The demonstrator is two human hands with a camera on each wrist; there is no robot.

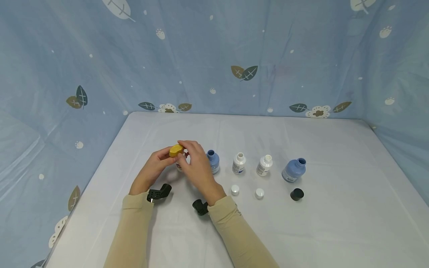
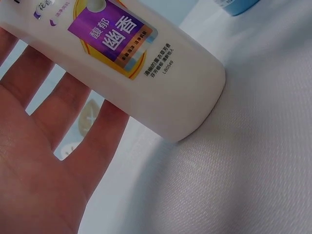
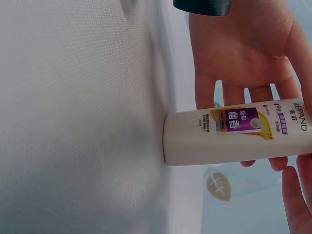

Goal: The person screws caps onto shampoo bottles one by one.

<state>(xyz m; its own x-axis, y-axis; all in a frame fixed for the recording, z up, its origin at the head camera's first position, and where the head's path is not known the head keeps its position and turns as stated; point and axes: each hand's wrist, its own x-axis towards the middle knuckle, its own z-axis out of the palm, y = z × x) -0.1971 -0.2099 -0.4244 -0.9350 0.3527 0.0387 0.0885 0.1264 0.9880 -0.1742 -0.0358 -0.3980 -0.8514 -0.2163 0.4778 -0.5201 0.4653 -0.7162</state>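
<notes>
A white toiletry bottle (image 2: pixel 170 92) with a purple label and a gold cap (image 1: pixel 175 150) stands upright at the table's left. Its base is on or just above the cloth; I cannot tell which. My left hand (image 1: pixel 152 167) holds it near the top from the left, fingers behind it in the left wrist view. From the right, my right hand (image 1: pixel 197 167) grips at the cap, thumb in front and fingers at the far side. Both hands hide much of the bottle in the head view. In the right wrist view the bottle (image 3: pixel 214 139) lies between both hands' fingers.
Just right of my right hand stands an uncapped blue bottle (image 1: pixel 213 163). Further right are uncapped white bottles (image 1: pixel 238 165) (image 1: pixel 263 167) and another blue bottle (image 1: pixel 292 172). Before them lie white caps (image 1: pixel 235 190) (image 1: pixel 259 193) and a black cap (image 1: pixel 296 194).
</notes>
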